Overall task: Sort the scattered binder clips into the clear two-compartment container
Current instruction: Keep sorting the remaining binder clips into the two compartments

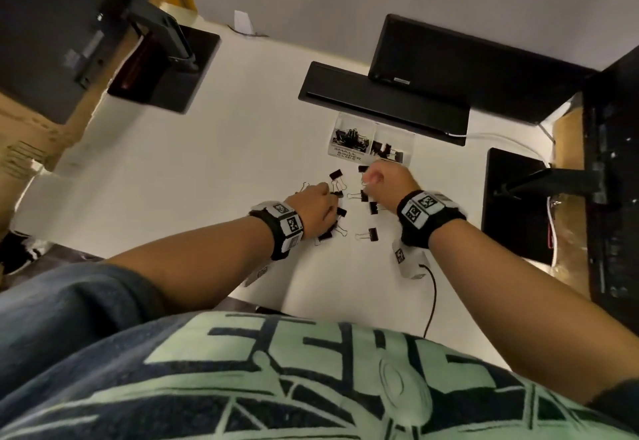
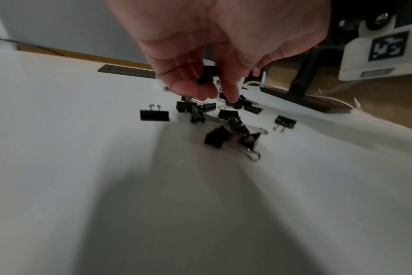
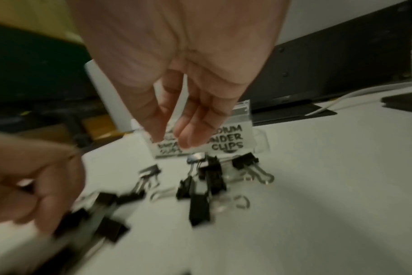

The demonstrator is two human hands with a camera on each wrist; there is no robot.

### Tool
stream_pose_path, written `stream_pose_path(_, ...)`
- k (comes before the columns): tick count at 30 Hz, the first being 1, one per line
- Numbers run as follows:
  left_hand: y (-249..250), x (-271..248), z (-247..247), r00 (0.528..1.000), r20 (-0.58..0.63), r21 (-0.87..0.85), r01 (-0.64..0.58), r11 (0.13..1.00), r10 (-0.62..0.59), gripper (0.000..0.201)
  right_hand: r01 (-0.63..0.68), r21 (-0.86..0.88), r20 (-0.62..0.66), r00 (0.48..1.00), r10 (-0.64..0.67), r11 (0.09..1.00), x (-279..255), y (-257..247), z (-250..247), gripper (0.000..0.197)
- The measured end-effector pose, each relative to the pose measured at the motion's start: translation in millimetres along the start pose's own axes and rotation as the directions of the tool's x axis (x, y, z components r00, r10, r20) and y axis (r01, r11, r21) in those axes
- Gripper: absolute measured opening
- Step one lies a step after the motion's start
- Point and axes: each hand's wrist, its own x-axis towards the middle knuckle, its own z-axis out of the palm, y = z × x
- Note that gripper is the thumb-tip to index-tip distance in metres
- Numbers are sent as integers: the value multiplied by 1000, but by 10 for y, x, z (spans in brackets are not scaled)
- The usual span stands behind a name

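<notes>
Several black binder clips [image 1: 372, 234] lie scattered on the white table [image 1: 207, 170], just in front of the clear two-compartment container [image 1: 371, 144]. Both compartments hold clips; the labels read small and medium [image 3: 233, 137]. My left hand [image 1: 320, 209] reaches down into the pile and pinches a small black clip [image 2: 207, 75], while one fingertip [image 2: 232, 98] touches another clip on the table. My right hand [image 1: 377, 180] hovers near the container's front with thumb and fingers [image 3: 191, 137] pointing down, empty, above a clip with silver handles [image 3: 208, 167].
A long black bar [image 1: 380, 100] and a black monitor [image 1: 466, 66] stand right behind the container. Black stand bases sit at the far left [image 1: 166, 69] and right [image 1: 511, 204]. A white cable [image 1: 498, 137] runs at the right; a black cable [image 1: 432, 301] crosses the near edge.
</notes>
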Motion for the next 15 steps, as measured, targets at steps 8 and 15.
stream_pose_path(8, -28, -116, 165, 988, 121, 197, -118, 973, 95, 38, 148, -450, 394, 918, 47, 880, -283, 217, 355, 32)
stream_pose_path(15, -12, -129, 223, 989, 95, 243, -137, 960, 117, 28, 49, -247, 239, 971, 12, 968, -325, 342, 343, 26)
